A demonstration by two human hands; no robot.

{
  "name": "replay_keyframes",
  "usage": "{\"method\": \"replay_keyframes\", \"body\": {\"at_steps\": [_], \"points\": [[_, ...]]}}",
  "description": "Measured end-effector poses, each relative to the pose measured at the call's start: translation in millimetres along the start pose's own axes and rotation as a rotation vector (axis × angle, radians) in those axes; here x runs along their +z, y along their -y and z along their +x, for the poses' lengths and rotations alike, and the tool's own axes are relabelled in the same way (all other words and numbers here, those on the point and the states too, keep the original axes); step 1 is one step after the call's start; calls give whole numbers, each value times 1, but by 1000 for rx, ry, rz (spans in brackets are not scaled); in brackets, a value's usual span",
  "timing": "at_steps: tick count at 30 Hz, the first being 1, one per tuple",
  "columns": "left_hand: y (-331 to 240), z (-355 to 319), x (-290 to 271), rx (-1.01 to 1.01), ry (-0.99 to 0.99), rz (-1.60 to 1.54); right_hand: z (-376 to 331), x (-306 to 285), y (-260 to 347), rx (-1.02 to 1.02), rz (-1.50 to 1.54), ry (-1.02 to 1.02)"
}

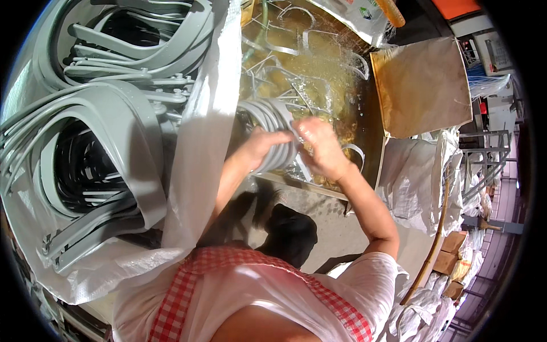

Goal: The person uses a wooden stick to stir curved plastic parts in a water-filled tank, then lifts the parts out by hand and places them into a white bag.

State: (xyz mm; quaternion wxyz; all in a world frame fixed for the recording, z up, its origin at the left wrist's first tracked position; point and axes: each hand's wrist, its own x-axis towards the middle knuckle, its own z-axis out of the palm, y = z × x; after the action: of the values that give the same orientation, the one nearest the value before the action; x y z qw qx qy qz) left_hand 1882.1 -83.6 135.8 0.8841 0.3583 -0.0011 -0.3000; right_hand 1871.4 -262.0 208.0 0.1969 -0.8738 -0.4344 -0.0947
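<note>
A bundle of nested grey curved plastic strips (269,114) hangs over the near edge of a water-filled tub (373,171). My left hand (261,147) is closed round the bundle's near left side, with the thumb laid across it. From the right, my right hand (320,145), wet and slightly blurred, is closed at the bundle's right side; its fingertips are partly hidden. Loose grey plastic strips (279,49) lie scattered in the yellowish, bubbling water beyond my hands.
At left, a large white woven sack (199,142) holds stacks of similar grey curved strips (128,114). A stained brown board (421,85) stands at the tub's right. White sacks (413,182), a bent pole (436,245) and cardboard boxes (450,245) are farther right.
</note>
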Motion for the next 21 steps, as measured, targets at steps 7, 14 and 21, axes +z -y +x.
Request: {"method": "replay_keyframes", "body": {"at_steps": [7,14,21], "points": [[14,-8,27,-137,714,371,-6,7,-71,220,156,198],[-5,-14,18,-409,755,-53,-9,21,-63,299,189,249],[-13,-7,10,-435,738,-57,-12,24,-46,548,452,291]]}}
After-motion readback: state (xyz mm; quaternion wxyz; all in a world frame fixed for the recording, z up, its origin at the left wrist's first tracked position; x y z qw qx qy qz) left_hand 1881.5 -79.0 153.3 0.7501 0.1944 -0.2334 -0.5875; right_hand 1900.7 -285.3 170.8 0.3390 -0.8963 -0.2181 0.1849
